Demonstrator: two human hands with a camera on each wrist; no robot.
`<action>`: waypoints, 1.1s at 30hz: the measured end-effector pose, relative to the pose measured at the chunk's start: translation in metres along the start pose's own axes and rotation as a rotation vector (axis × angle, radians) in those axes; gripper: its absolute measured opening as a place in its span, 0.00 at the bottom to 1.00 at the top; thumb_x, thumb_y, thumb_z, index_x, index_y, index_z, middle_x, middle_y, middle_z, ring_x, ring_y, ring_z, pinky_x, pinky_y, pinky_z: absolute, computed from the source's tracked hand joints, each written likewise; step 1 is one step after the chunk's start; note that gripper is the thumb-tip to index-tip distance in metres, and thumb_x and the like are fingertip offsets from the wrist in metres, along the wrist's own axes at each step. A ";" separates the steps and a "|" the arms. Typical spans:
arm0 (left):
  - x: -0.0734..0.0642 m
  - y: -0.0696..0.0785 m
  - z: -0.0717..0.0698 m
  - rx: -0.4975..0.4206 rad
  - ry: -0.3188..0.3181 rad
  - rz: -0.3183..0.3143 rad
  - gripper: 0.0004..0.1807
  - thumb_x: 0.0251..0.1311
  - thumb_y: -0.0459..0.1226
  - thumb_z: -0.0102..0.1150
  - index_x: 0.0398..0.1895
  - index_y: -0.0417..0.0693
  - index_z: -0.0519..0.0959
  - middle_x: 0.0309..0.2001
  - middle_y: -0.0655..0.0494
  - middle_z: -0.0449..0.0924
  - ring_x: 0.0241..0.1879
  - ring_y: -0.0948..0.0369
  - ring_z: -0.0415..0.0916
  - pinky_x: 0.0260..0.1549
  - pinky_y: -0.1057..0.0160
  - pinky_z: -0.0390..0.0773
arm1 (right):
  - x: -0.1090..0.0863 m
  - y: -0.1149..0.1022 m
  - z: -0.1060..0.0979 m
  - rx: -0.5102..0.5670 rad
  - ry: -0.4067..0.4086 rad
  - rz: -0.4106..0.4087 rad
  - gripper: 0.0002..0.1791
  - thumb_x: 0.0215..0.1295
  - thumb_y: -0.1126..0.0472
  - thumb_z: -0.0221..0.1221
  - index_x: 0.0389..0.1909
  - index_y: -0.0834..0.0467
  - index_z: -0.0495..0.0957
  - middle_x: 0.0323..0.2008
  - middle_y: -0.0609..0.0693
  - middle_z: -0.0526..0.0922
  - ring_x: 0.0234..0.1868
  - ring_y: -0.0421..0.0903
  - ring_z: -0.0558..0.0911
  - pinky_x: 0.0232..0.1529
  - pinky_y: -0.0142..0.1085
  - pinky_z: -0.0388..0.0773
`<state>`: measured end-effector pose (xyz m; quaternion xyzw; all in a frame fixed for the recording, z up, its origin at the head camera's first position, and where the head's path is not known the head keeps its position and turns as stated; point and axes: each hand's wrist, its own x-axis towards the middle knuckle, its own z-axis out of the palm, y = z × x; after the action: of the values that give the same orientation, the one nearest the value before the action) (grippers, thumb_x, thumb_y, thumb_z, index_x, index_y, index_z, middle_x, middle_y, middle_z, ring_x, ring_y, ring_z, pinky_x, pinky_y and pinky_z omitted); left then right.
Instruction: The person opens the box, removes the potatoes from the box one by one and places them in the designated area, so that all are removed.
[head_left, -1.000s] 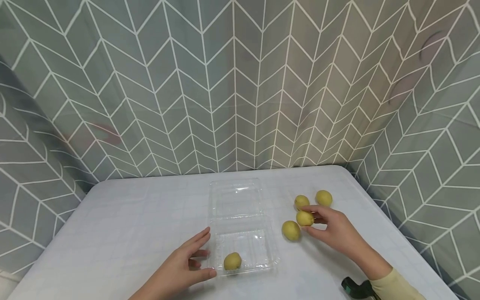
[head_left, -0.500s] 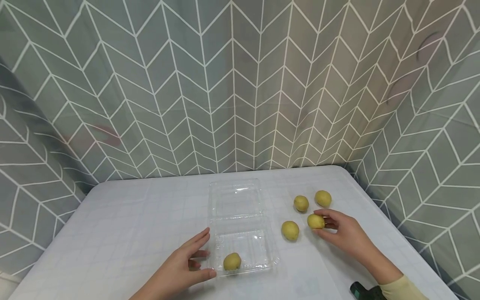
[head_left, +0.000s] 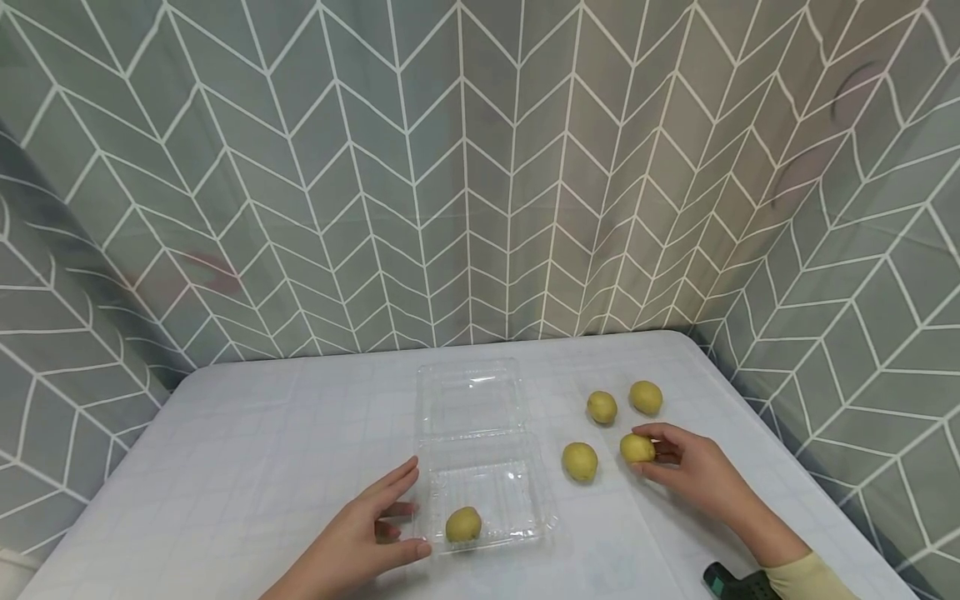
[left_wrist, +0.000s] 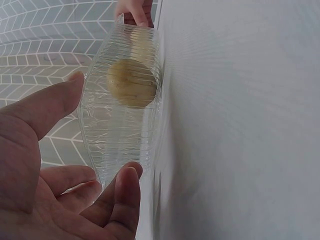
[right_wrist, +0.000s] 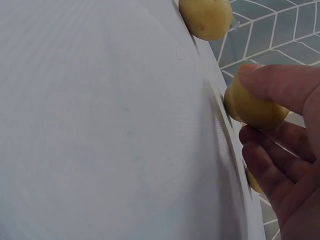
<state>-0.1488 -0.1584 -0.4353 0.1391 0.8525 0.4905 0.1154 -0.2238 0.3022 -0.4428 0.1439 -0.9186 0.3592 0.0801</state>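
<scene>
My right hand (head_left: pixel 697 467) pinches a yellow lemon (head_left: pixel 637 448) between thumb and fingers, close over the right side of the table. Three more lemons lie around it: one to its left (head_left: pixel 580 462), one just behind (head_left: pixel 602 407) and another farther back (head_left: pixel 646 397). My left hand (head_left: pixel 367 533) is beside the clear plastic clamshell box (head_left: pixel 510 492), thumb and fingers spread along its left side with the fingertips right at the rim. Inside the box's near half, at the front left, sits one lemon (head_left: pixel 463 524). In the left wrist view that lemon (left_wrist: pixel 132 83) shows through the ribbed wall.
The box's lid (head_left: pixel 471 396) lies flipped back, flat on the white-covered table (head_left: pixel 300 442). A grey patterned curtain (head_left: pixel 450 167) stands behind the table and at its sides. Below the right sleeve a dark device (head_left: pixel 738 583) is partly in view.
My right hand has moved right and slightly toward the front with the lemon, away from the other lemons. The left hand and the box have stayed about where they were.
</scene>
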 end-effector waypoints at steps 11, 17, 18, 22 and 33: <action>0.002 0.001 0.002 0.009 -0.003 -0.008 0.51 0.51 0.52 0.75 0.75 0.46 0.61 0.77 0.57 0.51 0.58 0.57 0.75 0.43 0.68 0.79 | -0.001 0.008 0.001 0.026 -0.061 0.046 0.24 0.55 0.64 0.72 0.54 0.58 0.80 0.44 0.48 0.84 0.40 0.42 0.84 0.40 0.32 0.82; 0.000 0.001 0.000 0.011 -0.013 0.004 0.50 0.53 0.52 0.73 0.75 0.45 0.61 0.77 0.56 0.51 0.58 0.55 0.75 0.44 0.68 0.79 | -0.001 0.006 0.005 0.010 -0.057 0.021 0.25 0.55 0.65 0.72 0.55 0.58 0.79 0.45 0.47 0.84 0.42 0.44 0.83 0.42 0.35 0.82; 0.000 0.001 -0.001 0.012 -0.014 0.007 0.50 0.53 0.52 0.73 0.75 0.45 0.61 0.77 0.56 0.50 0.58 0.55 0.75 0.45 0.68 0.79 | -0.001 0.006 0.006 -0.004 -0.054 0.016 0.25 0.55 0.65 0.72 0.55 0.58 0.79 0.45 0.47 0.83 0.42 0.43 0.83 0.42 0.35 0.82; 0.001 0.001 0.000 0.012 -0.015 -0.003 0.50 0.52 0.52 0.73 0.75 0.45 0.61 0.77 0.56 0.51 0.58 0.55 0.75 0.44 0.68 0.79 | -0.001 0.004 0.008 -0.046 -0.052 0.000 0.25 0.55 0.64 0.72 0.55 0.56 0.80 0.46 0.46 0.83 0.43 0.42 0.82 0.43 0.36 0.81; 0.002 0.001 0.000 0.018 -0.010 -0.009 0.50 0.52 0.52 0.74 0.75 0.46 0.61 0.77 0.56 0.51 0.57 0.56 0.75 0.44 0.69 0.79 | -0.004 0.005 0.009 -0.058 -0.030 -0.084 0.25 0.56 0.64 0.72 0.55 0.55 0.79 0.50 0.46 0.82 0.45 0.40 0.81 0.43 0.36 0.82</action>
<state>-0.1508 -0.1568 -0.4350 0.1388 0.8568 0.4817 0.1206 -0.2217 0.3008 -0.4534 0.1853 -0.9229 0.3265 0.0854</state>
